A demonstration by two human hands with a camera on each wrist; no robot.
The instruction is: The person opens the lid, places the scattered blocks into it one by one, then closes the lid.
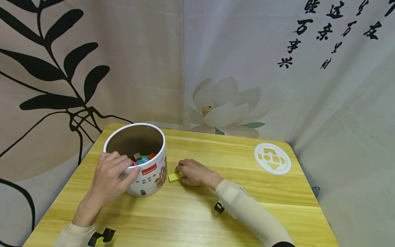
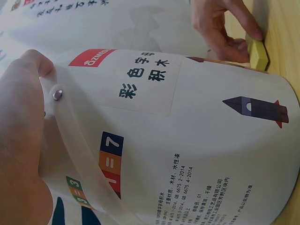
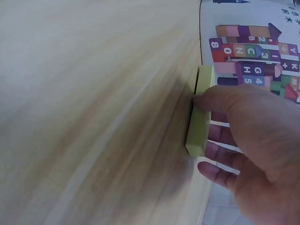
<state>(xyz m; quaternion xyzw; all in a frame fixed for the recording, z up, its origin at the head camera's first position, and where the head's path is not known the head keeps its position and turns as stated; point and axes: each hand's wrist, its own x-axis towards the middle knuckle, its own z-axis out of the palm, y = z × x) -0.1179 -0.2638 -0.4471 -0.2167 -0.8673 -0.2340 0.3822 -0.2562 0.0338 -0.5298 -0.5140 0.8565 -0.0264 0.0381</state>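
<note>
A white bucket (image 1: 145, 180) printed with toy-block pictures stands on the table, several coloured wooden blocks (image 1: 143, 159) visible inside. My left hand (image 1: 112, 175) grips its near rim, thumb outside and fingers over the edge. In the left wrist view the bucket wall (image 2: 140, 122) fills most of the picture. Just right of the bucket, my right hand (image 1: 195, 172) pinches a flat yellow wooden block (image 1: 175, 176) low at the tabletop. The right wrist view shows the thumb on one side of this block (image 3: 200, 126) and the fingers on the other.
A white plastic disc with cut-out shapes (image 1: 272, 159) lies at the table's far right. The wooden table (image 1: 216, 219) ends at a printed cloth backdrop (image 1: 231, 68) behind, with cloth at both sides.
</note>
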